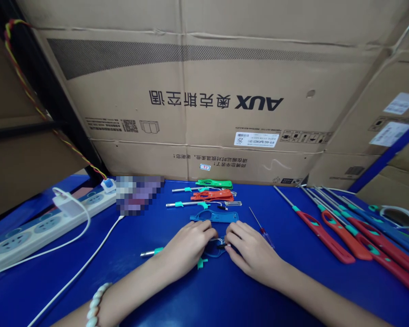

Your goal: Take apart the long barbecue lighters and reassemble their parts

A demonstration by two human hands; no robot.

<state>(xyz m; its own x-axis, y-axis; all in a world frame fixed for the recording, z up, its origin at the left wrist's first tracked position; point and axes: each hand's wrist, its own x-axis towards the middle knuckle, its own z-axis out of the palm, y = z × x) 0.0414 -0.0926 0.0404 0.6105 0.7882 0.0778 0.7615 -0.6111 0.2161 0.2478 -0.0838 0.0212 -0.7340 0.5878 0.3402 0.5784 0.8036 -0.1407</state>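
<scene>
Between my hands lies a partly open gas lighter: a blue handle half (215,250) with thin wires and a small black igniter (221,246). My left hand (192,243) is closed over its left part, fingers curled, the fingertips' hold partly hidden. The lighter's metal tube (147,254) sticks out left from under that hand. A teal trigger (202,263) lies just below the left fingers. My right hand (250,250) is closed, thumb and finger at the black igniter. Just beyond both hands rests a separate blue handle half (214,215).
Farther back lie an orange handle half (213,195), a green one (214,183) and metal tubes with teal parts. A screwdriver (264,232) lies right of my hand. Several lighters (327,240) are at the right, a power strip (51,225) at the left, cardboard (207,59) behind.
</scene>
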